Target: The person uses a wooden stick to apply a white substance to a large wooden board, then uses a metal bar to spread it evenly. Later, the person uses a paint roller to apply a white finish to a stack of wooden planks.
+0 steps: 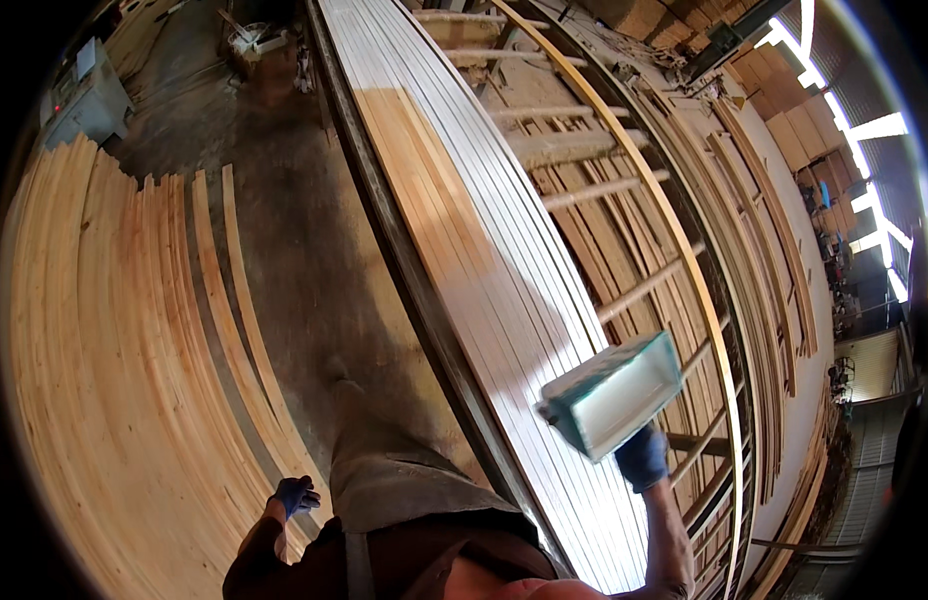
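In my right hand (pixel 642 460), gloved in dark blue, is a teal-edged, box-shaped container (pixel 624 395) with a whitish inside, tilted over the boards. Beneath it runs a long row of narrow wooden strips (pixel 424 150) laid side by side. A wet, whitish, shiny coating covers much of the row; one stretch toward the far left edge shows bare wood. My left hand (pixel 296 495), also in a dark blue glove, hangs low at my left near the stacked wooden boards (pixel 134 380). Its fingers are loosely bent and I see nothing in them.
A dark rail (pixel 384 225) edges the coated row on its left. To the right stands a rack with round rollers (pixel 639 290) and a curved-looking yellow strip (pixel 674 220). Further right lie long planks (pixel 754 230). A grey machine cabinet (pixel 89 95) and a messy bucket (pixel 254 42) stand far left.
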{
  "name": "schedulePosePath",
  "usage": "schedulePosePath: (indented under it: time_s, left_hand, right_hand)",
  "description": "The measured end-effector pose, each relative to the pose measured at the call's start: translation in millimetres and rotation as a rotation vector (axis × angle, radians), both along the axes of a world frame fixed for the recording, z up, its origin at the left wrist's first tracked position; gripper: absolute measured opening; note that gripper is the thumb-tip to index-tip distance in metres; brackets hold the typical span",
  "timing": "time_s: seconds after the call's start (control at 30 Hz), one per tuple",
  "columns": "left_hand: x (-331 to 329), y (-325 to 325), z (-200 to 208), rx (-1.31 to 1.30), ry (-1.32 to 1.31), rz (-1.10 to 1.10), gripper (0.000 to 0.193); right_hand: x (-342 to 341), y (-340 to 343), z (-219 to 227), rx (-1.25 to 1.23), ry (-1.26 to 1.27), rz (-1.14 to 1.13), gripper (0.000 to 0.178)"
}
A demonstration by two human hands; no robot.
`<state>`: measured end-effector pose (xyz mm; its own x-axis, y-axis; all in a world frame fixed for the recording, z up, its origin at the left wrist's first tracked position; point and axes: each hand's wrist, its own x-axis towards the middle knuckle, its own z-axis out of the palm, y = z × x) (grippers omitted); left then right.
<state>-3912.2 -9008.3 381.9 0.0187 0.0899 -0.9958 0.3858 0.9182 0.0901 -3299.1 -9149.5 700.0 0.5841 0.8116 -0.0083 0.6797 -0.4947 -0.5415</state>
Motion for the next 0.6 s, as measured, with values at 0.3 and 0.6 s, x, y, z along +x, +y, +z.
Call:
schedulePosePath:
  time_s: [0.3, 0.6]
  left_hand:
    - [-40, 259, -55, 0.162, -0.064, 0.342, 0.028]
    - [-14, 516, -27, 0.458, -0.359, 0.376, 0.032]
  right_hand:
    - [-4, 403, -48, -0.242, -0.285, 0.302, 0.025]
    - [-20, 812, -51, -0.162, -0.298, 0.388, 0.031]
